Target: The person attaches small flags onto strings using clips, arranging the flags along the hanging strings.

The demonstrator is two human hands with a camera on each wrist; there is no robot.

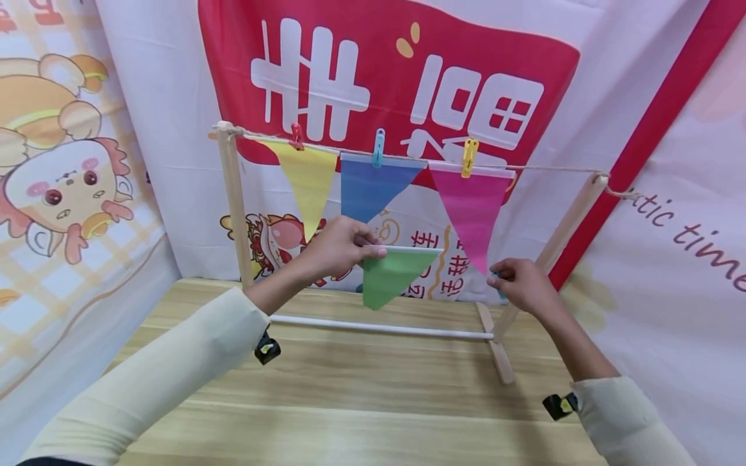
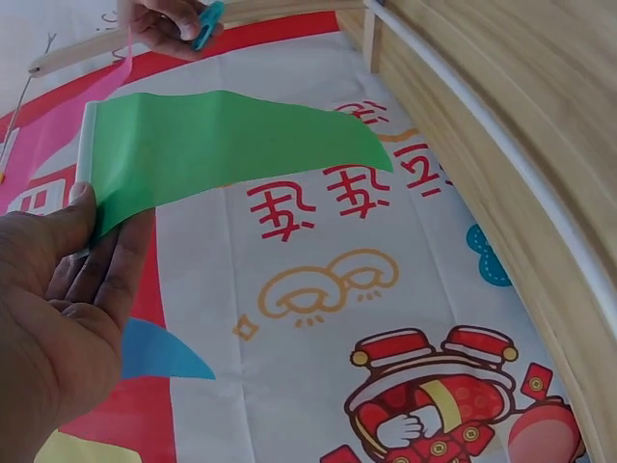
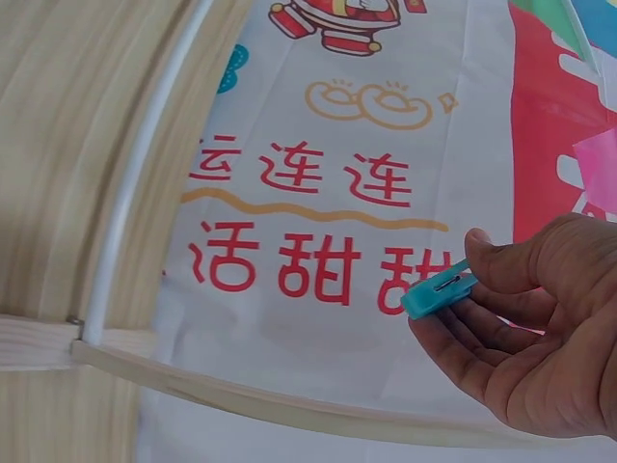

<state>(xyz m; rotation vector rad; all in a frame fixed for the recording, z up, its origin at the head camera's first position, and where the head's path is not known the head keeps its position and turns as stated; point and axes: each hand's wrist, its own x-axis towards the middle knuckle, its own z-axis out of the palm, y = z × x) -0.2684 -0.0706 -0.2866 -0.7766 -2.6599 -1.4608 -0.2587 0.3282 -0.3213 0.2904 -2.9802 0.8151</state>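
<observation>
Flags, yellow [image 1: 307, 186], blue [image 1: 373, 188] and pink [image 1: 473, 210], hang pegged on the string at 12 o'clock. Left hand [image 1: 338, 249] pinches a green flag [image 1: 393, 275]; right hand [image 1: 521, 285] pinches a teal peg [image 3: 439, 289] above the desk [image 1: 350, 395].

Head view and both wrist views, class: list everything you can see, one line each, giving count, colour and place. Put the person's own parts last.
wooden rack: one, pale wood, on the table
string: one, tan, across the rack top
hung flags: three, yellow, blue, pink, pegged on the string
pegs on string: three, red, blue, yellow
green flag: one, held below the blue flag
teal peg: one, pinched in fingers
table: one, light wood
backdrop: printed cloth behind
left hand: holds green flag
right hand: holds teal peg
</observation>
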